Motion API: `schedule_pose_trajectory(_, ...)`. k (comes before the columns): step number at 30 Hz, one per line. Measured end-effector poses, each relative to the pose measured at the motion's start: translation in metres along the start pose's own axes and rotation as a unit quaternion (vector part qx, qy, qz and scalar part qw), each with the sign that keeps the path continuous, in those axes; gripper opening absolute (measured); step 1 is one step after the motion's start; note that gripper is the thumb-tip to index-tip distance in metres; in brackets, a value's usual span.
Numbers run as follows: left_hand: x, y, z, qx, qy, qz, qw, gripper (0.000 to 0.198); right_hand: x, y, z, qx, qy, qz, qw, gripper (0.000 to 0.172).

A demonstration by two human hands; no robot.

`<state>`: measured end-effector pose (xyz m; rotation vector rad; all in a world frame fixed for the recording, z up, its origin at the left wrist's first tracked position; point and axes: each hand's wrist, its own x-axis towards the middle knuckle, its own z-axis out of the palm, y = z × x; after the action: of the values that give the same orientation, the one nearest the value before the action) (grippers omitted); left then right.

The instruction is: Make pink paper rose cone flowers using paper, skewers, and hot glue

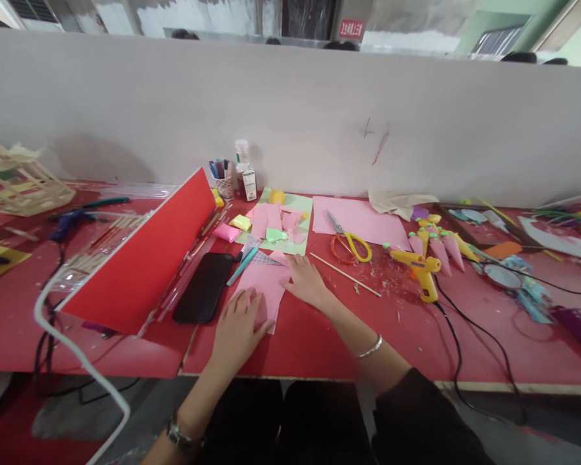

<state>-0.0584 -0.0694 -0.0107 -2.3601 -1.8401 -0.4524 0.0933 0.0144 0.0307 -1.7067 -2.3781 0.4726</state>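
A pink sheet of paper (262,281) lies on the red table in front of me. My left hand (238,328) rests flat on its lower left part, fingers loosely spread. At the sheet's upper right edge, my right hand (308,280) touches the paper with its fingers stretched out and thumb apart. Above the sheet lie a turquoise cutter-like tool (243,266) and a clear gridded ruler (265,258), partly over the paper. A black phone (204,287) lies just left of my left hand. To the right of my right hand is a thin wooden stick (346,275).
Yellow-handled scissors (352,242) lie near a larger pink sheet (363,216). A yellow glue gun (423,271) with a black cable sits right. A red board (145,258) leans at left. Behind are a pen cup (225,187), a bottle (246,181) and paper scraps (274,219).
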Motion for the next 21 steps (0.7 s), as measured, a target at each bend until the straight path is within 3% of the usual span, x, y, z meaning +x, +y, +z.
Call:
schedule_pose_trajectory(5, -0.002, -0.002, 0.000, -0.004, 0.007, 0.007, 1.000, 0.038, 0.002, 0.002, 0.001, -0.032, -0.005, -0.004, 0.999, 0.037)
schedule_pose_trajectory(16, 0.001, -0.007, -0.005, -0.022, -0.023, 0.002, 0.999, 0.035, -0.002, 0.018, 0.012, 0.014, 0.041, -0.088, 0.995, 0.042)
schedule_pose_trajectory(21, 0.000, -0.009, 0.000, -0.043, -0.019, -0.002, 0.999, 0.036, -0.002, 0.011, 0.010, 0.019, 0.075, -0.162, 0.984, 0.022)
